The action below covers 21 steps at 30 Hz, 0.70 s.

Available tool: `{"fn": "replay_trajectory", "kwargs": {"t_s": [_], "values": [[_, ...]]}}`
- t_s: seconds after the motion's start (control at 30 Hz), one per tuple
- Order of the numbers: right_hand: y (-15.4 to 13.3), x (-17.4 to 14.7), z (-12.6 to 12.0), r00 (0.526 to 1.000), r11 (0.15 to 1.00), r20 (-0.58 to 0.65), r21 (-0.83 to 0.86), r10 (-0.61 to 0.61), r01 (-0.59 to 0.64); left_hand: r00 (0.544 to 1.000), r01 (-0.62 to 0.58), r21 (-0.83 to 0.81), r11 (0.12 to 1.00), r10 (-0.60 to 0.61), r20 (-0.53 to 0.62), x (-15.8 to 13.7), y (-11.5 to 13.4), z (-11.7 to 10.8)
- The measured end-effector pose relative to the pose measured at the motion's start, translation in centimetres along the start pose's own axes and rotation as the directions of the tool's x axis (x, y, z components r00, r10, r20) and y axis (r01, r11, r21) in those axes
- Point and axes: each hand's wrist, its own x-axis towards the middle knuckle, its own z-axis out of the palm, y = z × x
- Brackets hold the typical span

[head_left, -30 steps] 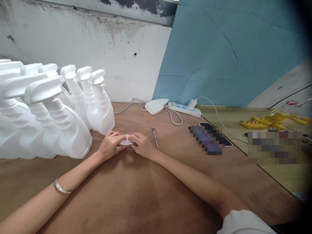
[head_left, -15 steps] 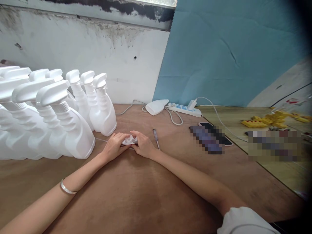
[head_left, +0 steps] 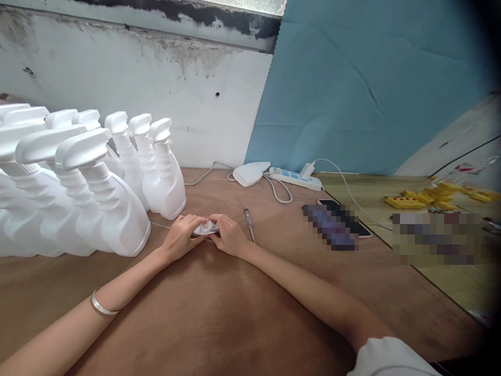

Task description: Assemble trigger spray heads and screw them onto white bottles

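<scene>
Low over the brown table (head_left: 203, 313), both hands hold one small white plastic piece with a round raised part (head_left: 206, 226). My left hand (head_left: 180, 233) grips its left end, thumb on the near side and fingers over the top. At the other end, my right hand (head_left: 229, 235) pinches the piece between thumb and fingers. The fingers cover both ends, so its exact kind does not show. A thin white cord (head_left: 159, 225) runs along the table behind my left hand. Just right of my right hand lies a screwdriver (head_left: 249, 224) with a clear handle.
Several white spray bottles (head_left: 125, 219) stand close together on the left. Toward the wall lie a white plastic shell (head_left: 250, 174) with a grey cord and a power strip (head_left: 299, 179) with a plugged-in charger. Phones (head_left: 352, 224) and yellow pieces (head_left: 434, 196) lie on the right.
The white piece has tilted slightly in my hands, and its round part looks flatter. Both hands keep their grip in almost the same place. The view has shifted a little.
</scene>
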Motion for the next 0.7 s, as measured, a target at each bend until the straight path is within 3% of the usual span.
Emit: {"fn": "replay_trajectory", "kwargs": {"t_s": [0.2,0.7], "values": [[-0.06,0.08,-0.1,0.998,0.998,-0.012,0.001,-0.062,0.062,1.0,-0.018,0.046,0.999,0.018,0.002,-0.07,-0.05,0.05],[0.02,0.09,0.14,1.0,1.0,0.024,0.029,0.01,-0.011,0.999,-0.014,0.074,0.997,0.016,-0.031,0.2,-0.12,-0.08]]}}
